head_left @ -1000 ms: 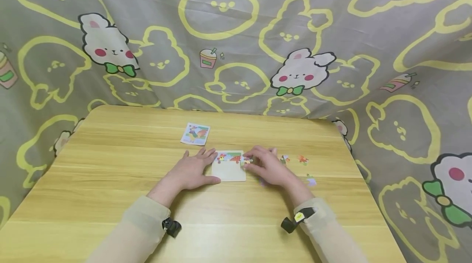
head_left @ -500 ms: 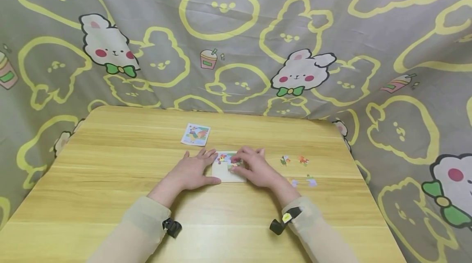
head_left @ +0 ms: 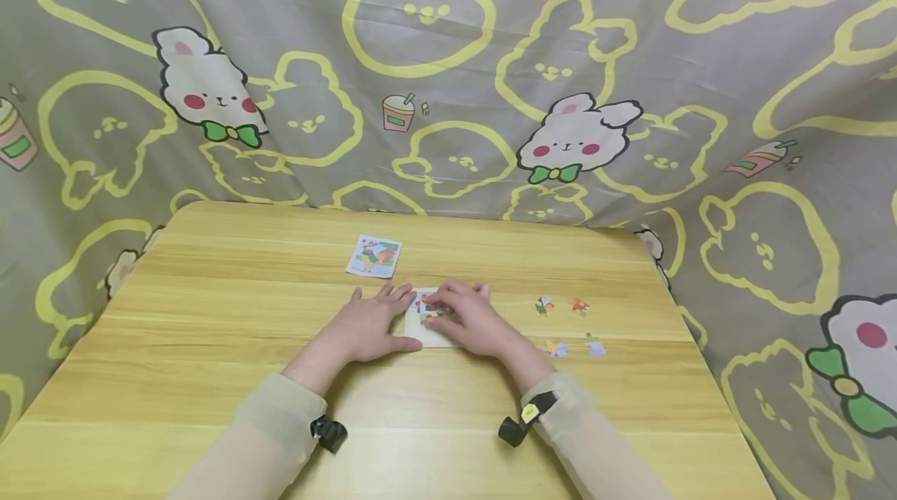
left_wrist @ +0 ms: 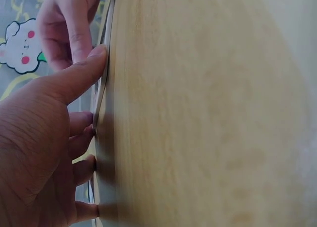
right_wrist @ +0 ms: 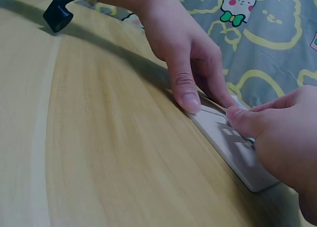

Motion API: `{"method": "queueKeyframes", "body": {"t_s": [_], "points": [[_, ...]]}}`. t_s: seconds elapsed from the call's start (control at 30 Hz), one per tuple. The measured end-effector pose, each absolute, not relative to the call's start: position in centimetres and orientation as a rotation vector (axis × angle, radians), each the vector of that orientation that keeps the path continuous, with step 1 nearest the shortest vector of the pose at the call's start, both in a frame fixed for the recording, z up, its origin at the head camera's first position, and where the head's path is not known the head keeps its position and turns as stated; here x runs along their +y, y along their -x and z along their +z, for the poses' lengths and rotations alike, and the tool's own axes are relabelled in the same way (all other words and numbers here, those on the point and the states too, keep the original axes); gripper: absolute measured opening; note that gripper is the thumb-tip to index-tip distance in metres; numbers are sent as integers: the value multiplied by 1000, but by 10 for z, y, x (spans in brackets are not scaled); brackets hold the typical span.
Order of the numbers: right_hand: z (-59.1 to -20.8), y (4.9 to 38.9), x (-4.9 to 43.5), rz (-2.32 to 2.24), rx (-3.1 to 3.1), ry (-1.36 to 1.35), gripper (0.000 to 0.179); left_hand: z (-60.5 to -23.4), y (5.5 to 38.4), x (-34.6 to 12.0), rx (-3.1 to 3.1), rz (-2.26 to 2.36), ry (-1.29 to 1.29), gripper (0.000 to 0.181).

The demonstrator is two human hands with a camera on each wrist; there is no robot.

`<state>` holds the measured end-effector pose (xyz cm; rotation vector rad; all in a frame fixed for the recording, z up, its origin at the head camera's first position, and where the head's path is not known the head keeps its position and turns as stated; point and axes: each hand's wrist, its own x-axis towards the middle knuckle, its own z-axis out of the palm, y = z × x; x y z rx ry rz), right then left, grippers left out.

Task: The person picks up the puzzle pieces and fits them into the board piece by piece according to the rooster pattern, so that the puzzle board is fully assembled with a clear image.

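My left hand (head_left: 371, 325) lies along the puzzle board (head_left: 413, 335), fingers straight and spread, probably to stop it sliding; my right hand (head_left: 469, 317) pinches a jigsaw piece (head_left: 424, 316) over the board, between both hands. Loose jigsaw pieces (head_left: 544, 306) right of my right hand, likely for easy reach; bird picture card (head_left: 374, 256) beyond my left, likely for reference. Yellow label (head_left: 530, 412) at right wrist, unreadable; no brand legible.
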<state>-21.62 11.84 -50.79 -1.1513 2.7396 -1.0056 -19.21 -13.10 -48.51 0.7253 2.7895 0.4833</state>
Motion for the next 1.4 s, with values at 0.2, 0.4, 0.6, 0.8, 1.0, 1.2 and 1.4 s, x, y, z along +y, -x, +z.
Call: {"method": "queueKeyframes", "body": {"t_s": [0.2,0.4,0.6,0.8,1.0,1.2,1.4], "points": [[-511,217,111,-943,2788,1159,33,-486,192,-132,2798,471,-739,97],[-509,217,104,-903,2808,1160,32,-486,192,-132,2793,467,-733,98],[-510,216,100,-868,2822,1152,30,-486,191,-131,2790,464,-725,97],[-512,217,100,-878,2823,1160,34,-483,190,-131,2796,464,-725,97],[-512,218,104,-876,2833,1158,36,-485,192,-132,2798,420,-730,97],[-513,219,107,-842,2837,1174,38,-485,188,-134,2816,342,-804,91],[-514,218,109,-845,2835,1191,37,-483,180,-134,2800,331,-857,83]]}}
